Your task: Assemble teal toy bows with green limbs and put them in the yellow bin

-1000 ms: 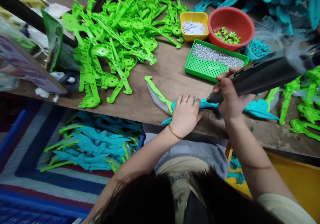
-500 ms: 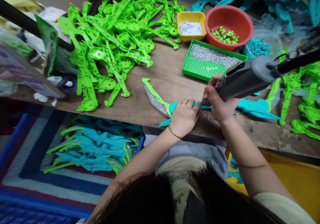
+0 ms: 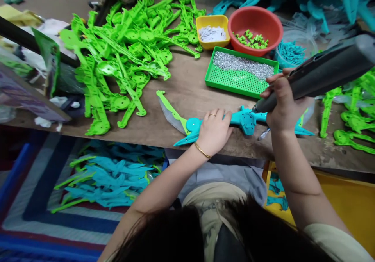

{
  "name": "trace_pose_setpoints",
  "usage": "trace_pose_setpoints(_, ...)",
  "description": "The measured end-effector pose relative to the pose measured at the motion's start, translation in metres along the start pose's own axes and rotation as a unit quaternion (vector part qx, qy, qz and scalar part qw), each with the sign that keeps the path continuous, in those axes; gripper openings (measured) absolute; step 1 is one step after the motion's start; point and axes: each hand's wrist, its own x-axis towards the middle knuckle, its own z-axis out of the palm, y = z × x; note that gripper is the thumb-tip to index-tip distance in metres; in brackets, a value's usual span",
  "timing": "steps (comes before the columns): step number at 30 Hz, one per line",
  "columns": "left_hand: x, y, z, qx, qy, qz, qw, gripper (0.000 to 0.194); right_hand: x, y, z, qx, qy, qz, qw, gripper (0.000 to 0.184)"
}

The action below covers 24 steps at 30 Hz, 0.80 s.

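A blue bow-shaped plastic toy [image 3: 247,120] lies across the bench, with curved green arms [image 3: 172,115] and clear panels at its ends. My left hand [image 3: 216,128] is closed over its left half, thumb below and fingers above. In my right hand [image 3: 283,102] is a dark grey power screwdriver [image 3: 322,76], slanting down to the left. Its tip meets the toy just right of the raised middle piece, and the hand hides part of the toy's right half. A pen [image 3: 264,134] lies just below the toy.
Behind the toy stand a green tray [image 3: 231,81] of small metal screws, a yellow bowl [image 3: 212,45] and a red bowl [image 3: 277,27]. Green plastic parts [image 3: 123,59] are heaped at left. A blue-rimmed bin [image 3: 14,176] below holds similar toys [image 3: 108,176].
The screwdriver and my right hand have moved right along the toy, uncovering its middle piece. My left hand stays over the left half. The whole view has shifted slightly.
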Motion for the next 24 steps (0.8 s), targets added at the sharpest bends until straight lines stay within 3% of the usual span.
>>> trace_pose_setpoints(4, -0.002, 0.000, -0.008, -0.028, 0.057, 0.020, 0.998, 0.050, 0.003, 0.010, -0.011, -0.093, -0.028, -0.032, 0.995, 0.030)
trace_pose_setpoints(6, -0.017, -0.018, -0.014, -0.047, 0.123, -0.008, 0.991, 0.045, 0.008, 0.004, -0.026, -0.138, -0.084, -0.018, 0.987, 0.041)
trace_pose_setpoints(8, -0.042, -0.044, -0.019, -0.071, 0.193, -0.076, 0.976, 0.035, 0.010, -0.010, -0.042, -0.189, -0.122, -0.025, 0.974, 0.051)
trace_pose_setpoints(10, -0.073, -0.070, -0.021, -0.089, 0.241, -0.167, 0.952, 0.027, 0.003, -0.026, -0.052, -0.248, -0.044, -0.095, 0.963, 0.056)
trace_pose_setpoints(12, -0.102, -0.088, -0.018, -0.137, 0.225, -0.247, 0.932, 0.025, -0.012, -0.038, -0.048, -0.256, 0.063, -0.162, 0.951, 0.044)
trace_pose_setpoints(13, -0.114, -0.093, -0.015, -0.190, 0.195, -0.272, 0.923, 0.026, -0.021, -0.040, -0.040, -0.250, 0.038, -0.168, 0.953, 0.040)
trace_pose_setpoints(14, -0.123, -0.095, -0.012, -0.245, 0.156, -0.281, 0.915, 0.030, -0.031, -0.040, -0.030, -0.244, -0.041, -0.166, 0.955, 0.037)
trace_pose_setpoints(15, -0.129, -0.096, -0.008, -0.293, 0.118, -0.278, 0.907, 0.036, -0.040, -0.037, -0.017, -0.246, -0.172, -0.155, 0.941, 0.038)
trace_pose_setpoints(17, -0.133, -0.092, -0.001, -0.343, 0.074, -0.252, 0.902, 0.049, -0.056, -0.026, 0.013, -0.258, -0.436, -0.145, 0.850, 0.056)
trace_pose_setpoints(18, -0.133, -0.090, 0.002, -0.344, 0.073, -0.238, 0.905, 0.051, -0.062, -0.019, 0.026, -0.267, -0.522, -0.151, 0.796, 0.068)
trace_pose_setpoints(19, -0.132, -0.088, 0.005, -0.339, 0.081, -0.227, 0.909, 0.047, -0.067, -0.012, 0.039, -0.280, -0.578, -0.159, 0.749, 0.078)
trace_pose_setpoints(21, -0.129, -0.085, 0.008, -0.329, 0.103, -0.204, 0.916, 0.031, -0.075, -0.001, 0.057, -0.306, -0.633, -0.177, 0.688, 0.085)
trace_pose_setpoints(24, -0.127, -0.085, 0.010, -0.318, 0.116, -0.181, 0.924, 0.015, -0.079, 0.006, 0.068, -0.327, -0.650, -0.198, 0.657, 0.065)
